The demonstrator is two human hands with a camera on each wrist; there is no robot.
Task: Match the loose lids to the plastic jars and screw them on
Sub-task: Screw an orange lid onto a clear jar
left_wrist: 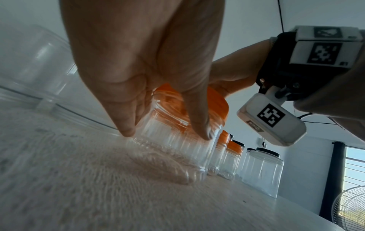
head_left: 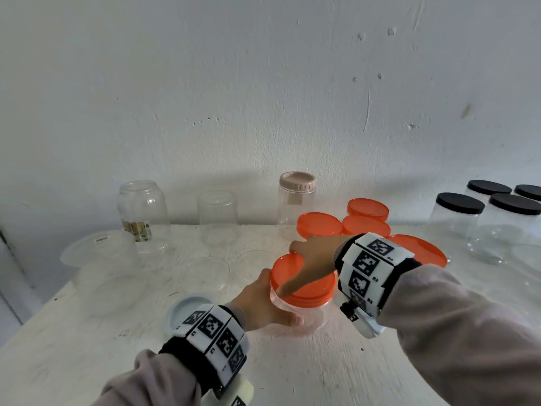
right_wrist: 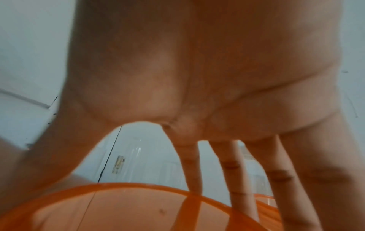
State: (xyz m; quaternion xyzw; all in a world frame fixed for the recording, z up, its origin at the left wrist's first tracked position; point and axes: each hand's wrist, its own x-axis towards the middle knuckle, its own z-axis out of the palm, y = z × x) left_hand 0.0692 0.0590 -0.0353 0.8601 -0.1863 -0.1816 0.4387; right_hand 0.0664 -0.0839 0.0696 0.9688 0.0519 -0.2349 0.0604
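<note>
A clear plastic jar [head_left: 310, 317] stands on the white table [head_left: 292, 370] near the front middle, with an orange lid [head_left: 316, 294] on its mouth. My left hand [head_left: 263, 303] grips the jar's side, thumb and fingers curled around it. My right hand [head_left: 313, 256] reaches over the lid from above, thumb on the near rim and fingers over the far rim. In the left wrist view, the left hand [left_wrist: 138, 70] clamps the ribbed jar [left_wrist: 177, 148] below the orange lid [left_wrist: 217, 103]. The right wrist view shows the right hand [right_wrist: 197, 78] spread over the lid [right_wrist: 118, 207].
Several orange-lidded jars [head_left: 319, 224] stand just behind, black-lidded jars [head_left: 459, 203] at the right. A beige-lidded jar [head_left: 297, 183] and two open clear jars [head_left: 143, 206] line the wall. A clear tub [head_left: 99, 250] sits left, a white lid [head_left: 187, 309] by my left wrist.
</note>
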